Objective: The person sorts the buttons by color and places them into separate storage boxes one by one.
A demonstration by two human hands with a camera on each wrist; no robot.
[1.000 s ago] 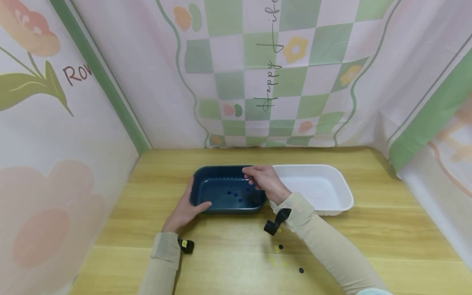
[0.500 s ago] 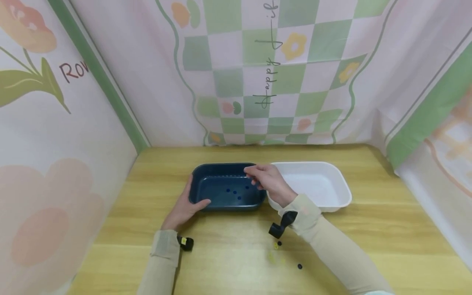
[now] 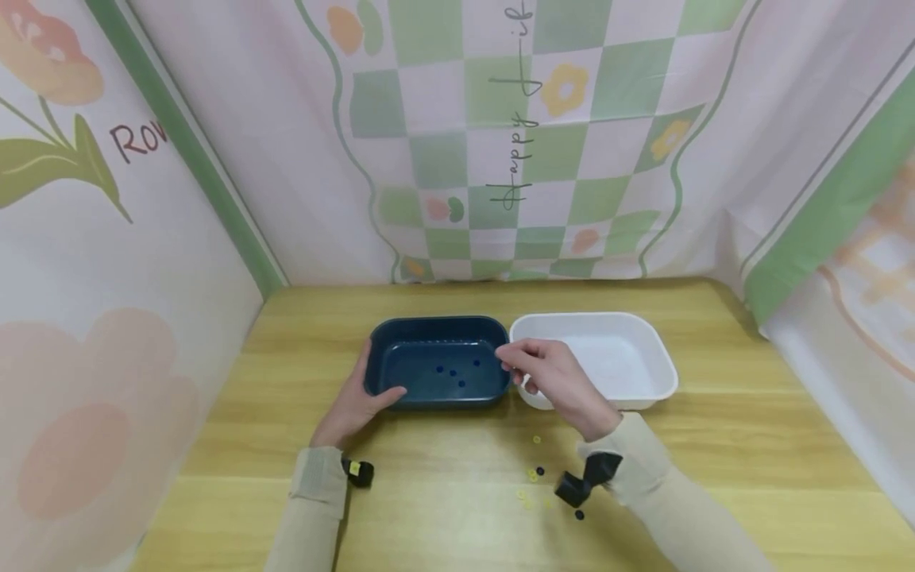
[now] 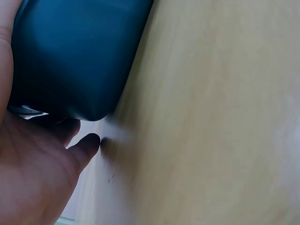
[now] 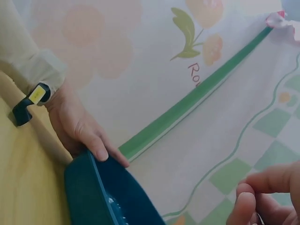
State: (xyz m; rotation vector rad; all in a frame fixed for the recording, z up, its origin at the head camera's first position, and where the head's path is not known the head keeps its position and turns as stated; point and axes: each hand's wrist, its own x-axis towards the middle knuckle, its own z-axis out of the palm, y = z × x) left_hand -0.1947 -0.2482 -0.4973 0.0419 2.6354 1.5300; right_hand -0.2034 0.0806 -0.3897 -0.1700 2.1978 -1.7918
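A dark blue rectangular dish [image 3: 418,391] stands on the wooden table, with several small dark blue button-like discs [image 3: 453,372] lying on its floor. My left hand [image 3: 355,403] grips its left end, thumb over the near corner and fingers along the outer side. My right hand [image 3: 561,380] hovers over the place where the blue dish meets a white dish [image 3: 608,361]. Its thumb and index fingertips touch, the other fingers are curled, and nothing shows between them in the right wrist view.
In front of the dishes lie several small yellow rings [image 3: 532,475] and two dark discs, one [image 3: 539,471] among the rings and another [image 3: 579,515] nearer the front right. A patterned curtain [image 3: 493,238] hangs behind the table's back edge.
My right hand has drawn back from over the blue dish toward the right and nearer me. A fourth-corner disc at the dish's right now shows plainly. My left hand keeps its hold.
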